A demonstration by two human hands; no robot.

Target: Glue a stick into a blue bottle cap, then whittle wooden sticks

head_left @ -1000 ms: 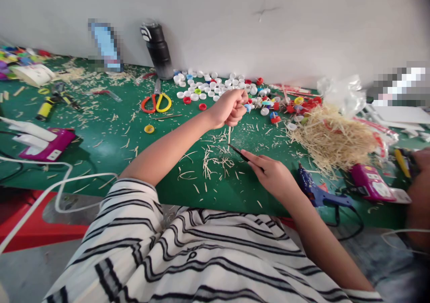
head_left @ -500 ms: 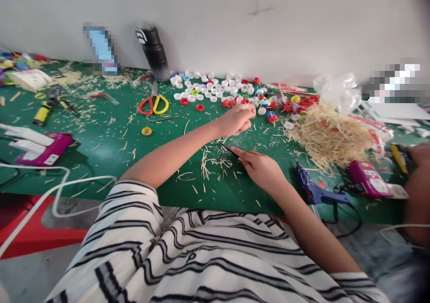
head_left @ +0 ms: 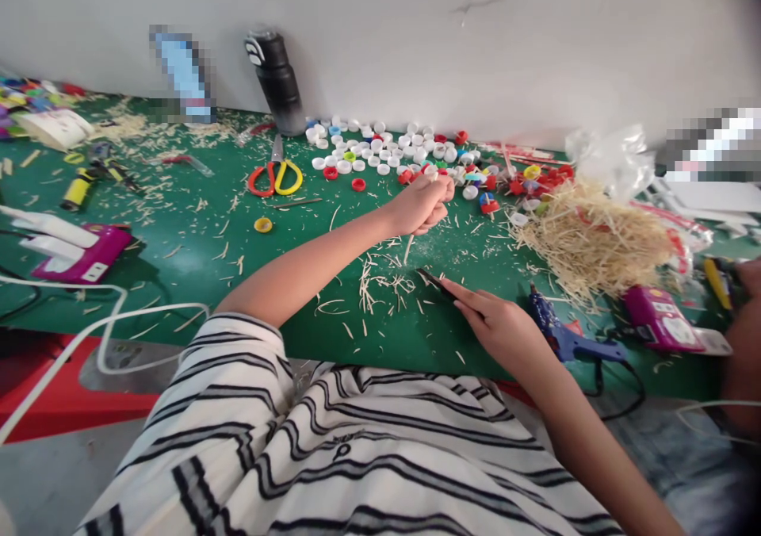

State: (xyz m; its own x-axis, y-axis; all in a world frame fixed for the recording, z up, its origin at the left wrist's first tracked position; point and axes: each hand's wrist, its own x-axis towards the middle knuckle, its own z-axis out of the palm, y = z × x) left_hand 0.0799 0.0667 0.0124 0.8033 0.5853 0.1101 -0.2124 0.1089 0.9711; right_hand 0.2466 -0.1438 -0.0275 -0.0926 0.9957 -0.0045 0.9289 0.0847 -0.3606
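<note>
Dark slim bladed tool (head_left: 437, 284) has just come off the pale thin stick (head_left: 409, 249); tip now sits near it, apart, so no cutting contact at this instant. Left hand (head_left: 418, 203) closed round the stick, lower end pointing down over the green worktop (head_left: 416, 350), upper end hidden in the fist. Right hand (head_left: 502, 326) in a narrow grip on the tool, nearer side. Curled pale shavings (head_left: 369, 286) lie just below. White and coloured plastic caps (head_left: 374, 146) far side, blue glue gun (head_left: 559, 336) right.
</note>
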